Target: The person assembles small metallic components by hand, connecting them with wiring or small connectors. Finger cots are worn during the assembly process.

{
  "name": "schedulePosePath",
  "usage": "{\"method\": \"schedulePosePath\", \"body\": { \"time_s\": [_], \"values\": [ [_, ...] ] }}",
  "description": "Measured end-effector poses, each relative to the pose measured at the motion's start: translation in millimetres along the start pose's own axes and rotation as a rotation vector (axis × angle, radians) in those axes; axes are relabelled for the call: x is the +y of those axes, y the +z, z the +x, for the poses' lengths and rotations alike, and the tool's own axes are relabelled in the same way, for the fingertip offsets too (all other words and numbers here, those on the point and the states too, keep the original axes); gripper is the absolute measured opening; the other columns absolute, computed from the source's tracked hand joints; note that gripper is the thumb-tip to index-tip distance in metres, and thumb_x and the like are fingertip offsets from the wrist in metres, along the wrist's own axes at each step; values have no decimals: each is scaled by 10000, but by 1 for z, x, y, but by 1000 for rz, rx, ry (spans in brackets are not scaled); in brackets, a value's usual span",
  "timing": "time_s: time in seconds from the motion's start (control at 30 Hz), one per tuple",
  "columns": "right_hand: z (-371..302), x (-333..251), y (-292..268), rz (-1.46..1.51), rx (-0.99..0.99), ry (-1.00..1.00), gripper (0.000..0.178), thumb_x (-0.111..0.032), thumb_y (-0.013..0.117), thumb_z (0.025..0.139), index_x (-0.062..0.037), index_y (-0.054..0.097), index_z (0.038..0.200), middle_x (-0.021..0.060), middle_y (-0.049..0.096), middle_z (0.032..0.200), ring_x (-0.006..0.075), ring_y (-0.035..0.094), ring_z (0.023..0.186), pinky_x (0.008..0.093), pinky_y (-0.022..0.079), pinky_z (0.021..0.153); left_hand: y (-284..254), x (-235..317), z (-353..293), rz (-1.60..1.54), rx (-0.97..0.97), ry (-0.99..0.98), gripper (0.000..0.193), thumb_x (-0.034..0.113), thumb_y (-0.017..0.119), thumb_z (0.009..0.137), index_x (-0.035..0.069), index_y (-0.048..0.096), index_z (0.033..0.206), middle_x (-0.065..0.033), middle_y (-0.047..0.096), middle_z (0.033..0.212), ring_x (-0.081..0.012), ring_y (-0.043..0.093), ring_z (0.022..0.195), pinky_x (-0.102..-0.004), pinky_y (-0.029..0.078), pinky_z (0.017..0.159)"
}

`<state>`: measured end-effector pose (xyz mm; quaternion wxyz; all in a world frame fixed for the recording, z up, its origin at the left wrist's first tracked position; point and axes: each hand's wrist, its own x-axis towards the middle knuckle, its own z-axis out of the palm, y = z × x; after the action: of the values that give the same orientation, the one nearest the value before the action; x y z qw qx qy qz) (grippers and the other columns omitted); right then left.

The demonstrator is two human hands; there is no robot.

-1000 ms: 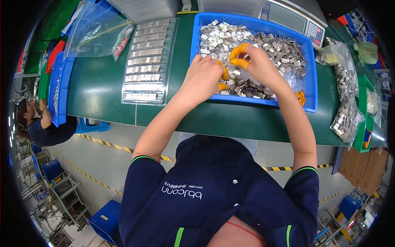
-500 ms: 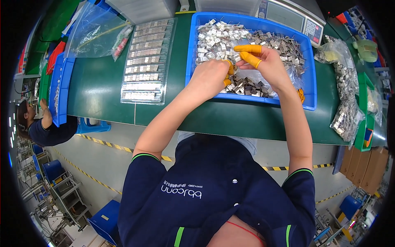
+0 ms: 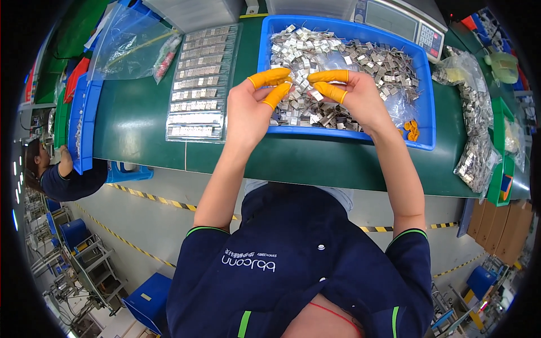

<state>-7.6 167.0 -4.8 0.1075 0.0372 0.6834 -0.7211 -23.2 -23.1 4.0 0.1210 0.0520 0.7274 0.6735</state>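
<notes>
Over a blue tray (image 3: 430,112) heaped with small silvery metal parts (image 3: 360,56), my two hands face each other. My left hand (image 3: 253,107) has yellow finger cots and pinches thumb and finger together; a tiny whitish bit shows at the tips. Across a small gap, my right hand (image 3: 360,98), also in yellow cots, is closed in a pinch just above the pile. What it holds is too small to make out against the parts. Left of the tray lies a clear blister tray (image 3: 194,81) with rows of the same kind of small parts.
Loose yellow finger cots (image 3: 412,130) lie in the blue tray's near right corner. A digital scale (image 3: 389,22) stands behind it. Bags of metal parts (image 3: 473,135) are at right, a plastic bag (image 3: 127,50) at left. A co-worker (image 3: 53,174) sits far left by another blue tray (image 3: 84,124).
My left hand has moved left and turned, so its pinching fingers now show. My right hand has shifted slightly down, and the loose finger cots are more visible.
</notes>
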Motion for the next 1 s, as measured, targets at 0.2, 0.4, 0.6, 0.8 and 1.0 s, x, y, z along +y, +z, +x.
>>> {"method": "schedulePosePath", "body": {
  "time_s": [0.2,0.4,0.6,0.8,1.0],
  "values": [
    [-6,-4,11,278,121,81,250,-50,601,803,41,583,1035,90,606,987,140,596,850,225,494,758,9,4,-11,-323,-18,-31,292,-17,539,829,-59,511,1117,-119,594,1018,-191,592,949,-240,479,793],
    [-3,-2,34,495,359,-218,179,13,579,798,32,599,975,82,604,974,158,591,901,232,495,764,29,5,-17,-533,89,-65,300,9,565,821,-41,520,1113,-112,593,1001,-187,599,895,-250,486,778],
    [-14,-2,44,150,386,-528,193,57,575,781,25,604,969,92,589,1007,178,583,932,273,452,845,27,1,-22,-570,-92,-139,263,19,585,809,-44,535,1060,-110,591,981,-191,610,825,-263,505,742],
    [-29,-4,31,199,277,-382,230,53,604,759,39,589,988,106,598,992,196,586,938,291,475,838,27,11,-24,-677,-107,-119,237,-2,596,794,-54,539,1019,-130,591,953,-213,619,831,-264,518,743],
    [-40,-18,12,494,292,-252,295,77,656,699,50,578,982,131,611,953,206,598,912,302,490,814,23,11,-24,-676,32,-30,230,-20,615,772,-54,552,991,-143,611,919,-217,627,812,-272,531,710]
  ]
}}
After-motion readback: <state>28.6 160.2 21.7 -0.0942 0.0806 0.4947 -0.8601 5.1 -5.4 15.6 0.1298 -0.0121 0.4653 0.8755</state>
